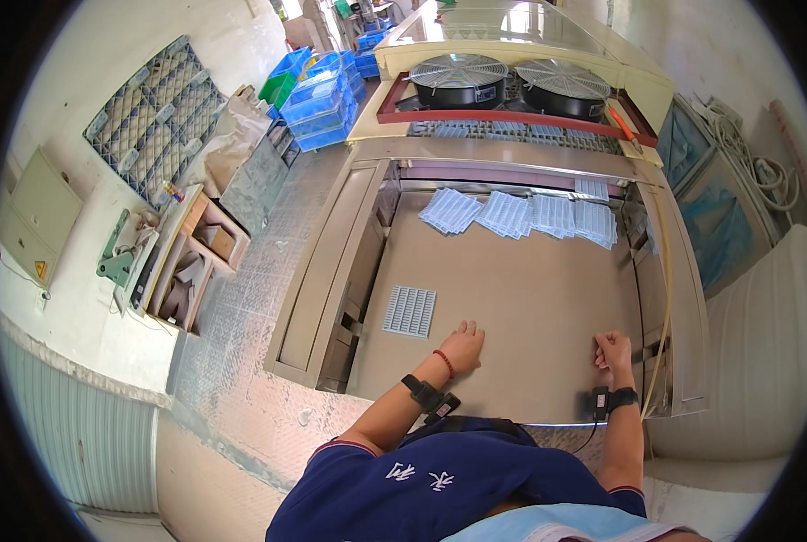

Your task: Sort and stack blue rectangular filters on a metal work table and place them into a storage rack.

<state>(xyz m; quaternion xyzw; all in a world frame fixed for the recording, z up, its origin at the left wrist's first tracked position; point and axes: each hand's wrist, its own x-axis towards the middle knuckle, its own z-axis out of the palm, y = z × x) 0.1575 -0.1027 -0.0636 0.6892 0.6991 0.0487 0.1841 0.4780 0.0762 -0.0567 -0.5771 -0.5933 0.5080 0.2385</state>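
My left hand (462,348) rests on the brown flat work surface (512,271), its fingers loosely bent and slightly apart, with nothing seen in it. To its left, without contact, lies a light blue-grey slotted panel (410,311). My right hand (613,350) is curled into a loose fist near the right edge of the surface, and no object shows in it. Several overlapping groups of pale blue ribbed panels (504,214) lie along the far end, well away from both hands.
Raised metal side rails (326,271) flank the surface. Beyond it stand two round caged fans (458,77) inside a red frame. A yellow hose (665,298) runs along the right rail. Blue crates (317,108) are stacked far left, and a wooden shelf (191,262) stands by the wall.
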